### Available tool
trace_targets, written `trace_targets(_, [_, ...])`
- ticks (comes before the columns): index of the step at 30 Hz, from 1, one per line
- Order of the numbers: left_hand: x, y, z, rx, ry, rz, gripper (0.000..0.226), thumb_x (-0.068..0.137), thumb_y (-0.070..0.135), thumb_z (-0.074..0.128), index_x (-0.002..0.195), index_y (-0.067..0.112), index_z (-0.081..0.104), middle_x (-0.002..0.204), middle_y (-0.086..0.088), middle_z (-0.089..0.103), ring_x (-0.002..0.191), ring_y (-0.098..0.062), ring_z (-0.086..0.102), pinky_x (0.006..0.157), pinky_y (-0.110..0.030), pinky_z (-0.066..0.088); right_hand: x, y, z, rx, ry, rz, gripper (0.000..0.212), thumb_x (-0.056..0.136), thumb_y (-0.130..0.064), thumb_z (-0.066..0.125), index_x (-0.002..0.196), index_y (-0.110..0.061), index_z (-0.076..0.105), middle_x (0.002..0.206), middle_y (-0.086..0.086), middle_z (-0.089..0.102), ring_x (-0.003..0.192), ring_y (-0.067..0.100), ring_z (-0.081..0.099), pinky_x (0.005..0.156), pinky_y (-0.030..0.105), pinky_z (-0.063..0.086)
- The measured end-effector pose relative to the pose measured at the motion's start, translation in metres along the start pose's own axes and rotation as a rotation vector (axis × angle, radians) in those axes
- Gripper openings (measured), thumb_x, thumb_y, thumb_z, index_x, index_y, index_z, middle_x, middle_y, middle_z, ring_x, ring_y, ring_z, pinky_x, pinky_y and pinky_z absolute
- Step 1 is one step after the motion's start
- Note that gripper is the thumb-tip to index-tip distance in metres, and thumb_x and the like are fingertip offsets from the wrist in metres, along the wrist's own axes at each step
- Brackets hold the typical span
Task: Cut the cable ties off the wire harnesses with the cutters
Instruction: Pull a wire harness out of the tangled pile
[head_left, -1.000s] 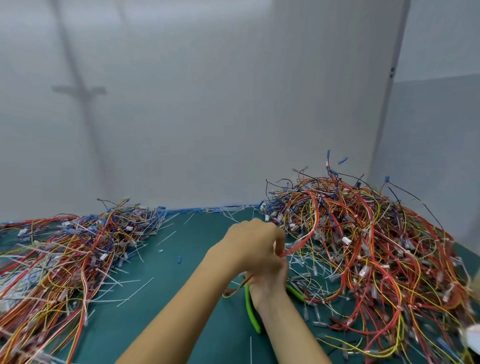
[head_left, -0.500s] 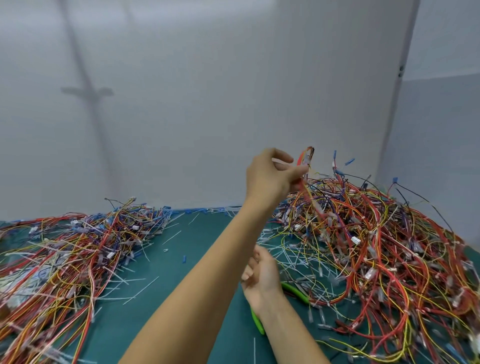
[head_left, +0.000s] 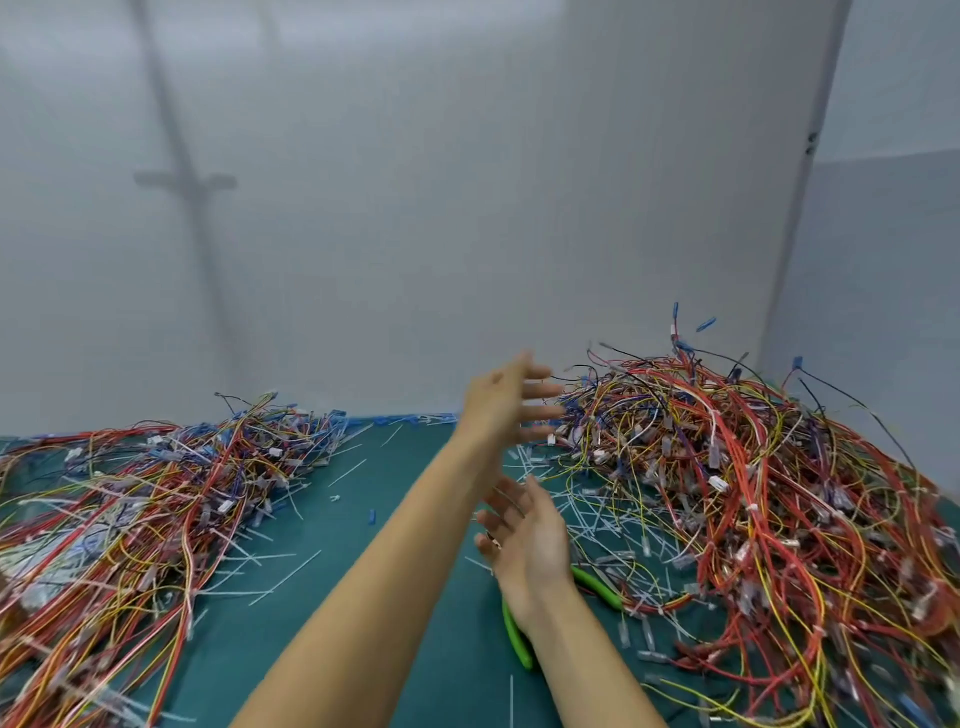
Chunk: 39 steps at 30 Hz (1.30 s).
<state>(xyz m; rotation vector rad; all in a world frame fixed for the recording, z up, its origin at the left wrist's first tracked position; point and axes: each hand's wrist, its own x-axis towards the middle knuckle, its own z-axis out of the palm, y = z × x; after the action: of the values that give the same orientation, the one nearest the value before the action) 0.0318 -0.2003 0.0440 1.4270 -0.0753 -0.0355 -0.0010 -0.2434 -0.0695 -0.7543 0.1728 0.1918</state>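
At the far left a low heap of wire harnesses (head_left: 156, 499) in red, yellow, blue and white spreads over the green counter (head_left: 322, 649). Just to its right, loose white cable ties (head_left: 283, 571) lie scattered on the bare green surface.

The left forearm runs up on a slant from the bottom middle. The left hand (head_left: 506, 405) is raised above the counter with its fingers (head_left: 543, 413) straight and spread, pointing right toward the second heap. Its grip is released and holds nothing.

Lower and a little to the right, the right hand (head_left: 524, 540) hovers with its fingers loosely spread. This grip is also released and empty. Under the right wrist the cutters (head_left: 597, 587) lie on the counter, their two green handles showing on either side of the arm. Their blades are hidden.

To the right rises a taller, tangled pile of harnesses (head_left: 753, 493), mostly red and yellow, with more cut ties strewn along its left edge. A plain grey wall (head_left: 467, 208) stands behind everything.
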Motion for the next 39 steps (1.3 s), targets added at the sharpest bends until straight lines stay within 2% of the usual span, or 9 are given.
trace_targets(4, [0.012,-0.008,-0.065,0.06,0.388,0.072,0.018,0.1,0.025,0.049,0.099,0.011,0.061,0.097,-0.005,0.067,0.074,-0.016,0.065,0.061,-0.029,0.055,0.0,0.0,-0.001,-0.051,-0.001,-0.037,0.039,0.101,-0.04,0.041,0.101,-0.013,0.068,0.08,0.001,0.071,0.065,0.013,0.057,0.051,0.024,0.042])
trace_targets(9, [0.006,-0.025,-0.161,1.217,0.733,0.03,0.033,0.092,0.022,0.052,0.118,0.003,0.06,0.123,-0.019,0.059,0.116,-0.037,0.05,0.095,-0.044,0.043,-0.003,0.002,-0.003,-0.091,0.019,-0.041,0.037,0.1,-0.04,0.044,0.107,-0.012,0.068,0.086,0.002,0.072,0.066,0.013,0.059,0.05,0.024,0.045])
trace_targets(12, [-0.007,-0.03,-0.197,1.426,0.897,-0.106,0.051,0.087,0.02,0.058,0.129,-0.006,0.046,0.134,-0.028,0.045,0.124,-0.044,0.039,0.1,-0.049,0.036,-0.002,0.003,-0.002,-0.122,0.026,-0.038,0.036,0.1,-0.038,0.045,0.107,-0.012,0.069,0.088,0.002,0.072,0.067,0.013,0.059,0.051,0.024,0.046])
trace_targets(16, [-0.02,-0.031,-0.231,1.485,0.842,-0.379,0.055,0.091,0.018,0.06,0.135,-0.007,0.038,0.139,-0.029,0.043,0.132,-0.047,0.035,0.104,-0.053,0.038,-0.003,0.003,-0.002,-0.123,0.033,-0.037,0.035,0.1,-0.036,0.045,0.106,-0.011,0.068,0.087,0.003,0.072,0.064,0.013,0.057,0.049,0.024,0.046])
trace_targets(19, [-0.024,-0.026,-0.244,1.648,0.793,-0.338,0.027,0.089,0.008,0.057,0.116,0.003,0.056,0.115,-0.022,0.063,0.117,-0.041,0.054,0.095,-0.045,0.046,-0.004,0.003,-0.001,-0.132,0.025,-0.031,0.033,0.101,-0.035,0.046,0.105,-0.011,0.068,0.083,0.001,0.072,0.06,0.012,0.057,0.049,0.023,0.045])
trace_targets(25, [-0.013,-0.007,-0.242,1.111,0.914,0.014,0.028,0.095,0.01,0.051,0.12,-0.001,0.046,0.107,-0.027,0.063,0.1,-0.045,0.058,0.086,-0.05,0.044,-0.004,0.003,-0.001,-0.161,0.02,-0.032,0.032,0.101,-0.032,0.046,0.108,-0.01,0.068,0.082,0.001,0.071,0.06,0.012,0.057,0.052,0.025,0.044])
trace_targets(31, [-0.015,0.017,-0.214,0.58,0.959,0.305,0.044,0.093,0.019,0.065,0.131,0.008,0.046,0.092,-0.004,0.065,0.105,-0.032,0.062,0.101,-0.052,0.043,-0.006,0.0,0.001,-0.179,-0.009,-0.061,0.031,0.101,-0.03,0.046,0.109,-0.009,0.068,0.082,0.001,0.071,0.059,0.012,0.057,0.05,0.024,0.044])
trace_targets(35, [-0.025,0.036,-0.182,0.375,0.793,0.5,0.034,0.092,0.016,0.067,0.124,0.012,0.057,0.098,-0.007,0.069,0.082,-0.016,0.068,0.073,-0.034,0.058,-0.009,0.0,0.004,-0.218,-0.041,-0.086,0.03,0.101,-0.028,0.046,0.106,-0.009,0.068,0.082,0.001,0.071,0.061,0.012,0.056,0.052,0.025,0.044])
trace_targets(39, [-0.027,0.068,-0.139,0.257,0.619,0.66,0.028,0.089,0.016,0.071,0.113,0.01,0.061,0.091,-0.005,0.068,0.07,-0.01,0.066,0.05,-0.018,0.051,-0.012,-0.002,0.008,-0.271,-0.114,-0.145,0.028,0.1,-0.027,0.048,0.107,-0.009,0.069,0.089,0.004,0.071,0.063,0.013,0.057,0.053,0.025,0.044])
